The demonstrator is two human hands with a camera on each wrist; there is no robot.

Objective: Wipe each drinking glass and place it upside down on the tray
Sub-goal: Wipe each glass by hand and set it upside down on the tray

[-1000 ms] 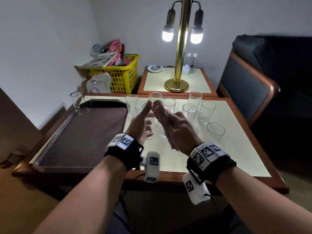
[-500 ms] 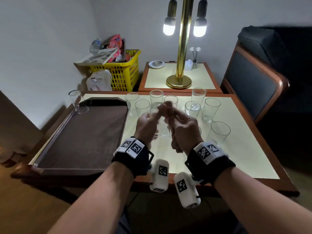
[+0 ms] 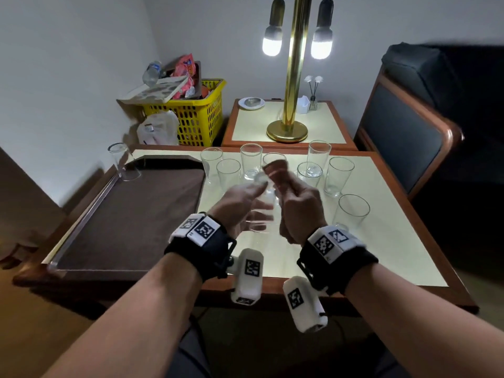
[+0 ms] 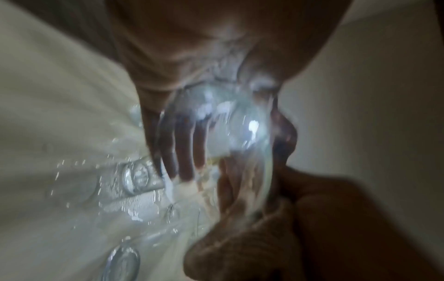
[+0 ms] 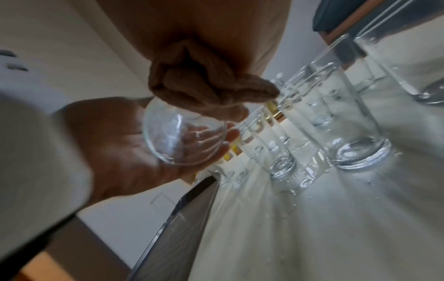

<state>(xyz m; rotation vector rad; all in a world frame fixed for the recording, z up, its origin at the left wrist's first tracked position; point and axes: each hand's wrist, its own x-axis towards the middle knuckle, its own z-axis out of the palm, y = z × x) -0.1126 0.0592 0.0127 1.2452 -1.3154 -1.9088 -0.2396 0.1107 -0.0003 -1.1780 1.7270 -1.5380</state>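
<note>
The tabletop [image 3: 381,241] is pale yellow with a brown wood edge, and small drops of water shine on it near the glasses. At 9 o'clock on it lies a big tray [image 3: 81,236] with a dark brown mat inside. One drinking glass [image 3: 122,162] stands upside down at the far left corner of the tray. Eight more empty glasses [image 3: 338,175] stand the right way up on the tabletop at about 12 to 2 o'clock, close together. In the middle, above the tabletop, the left hand [image 3: 240,205] is curled round another glass [image 3: 261,211], which lies on its side with the open mouth toward the person. The right hand [image 3: 297,203] pinches a brown cloth [image 5: 204,81], bunched up and touching the rim of that glass. Behind the tabletop, at 12 o'clock, is a small side table [image 3: 321,126] with a tall gold lamp [image 3: 293,77] and two lit bulbs, a little dish and a small vase. At 11 o'clock a yellow basket [image 3: 196,115] full of things sits by the grey wall, with a white bag leaning on it. At 2 o'clock is a dark chair [image 3: 409,137] with a wood frame.
</note>
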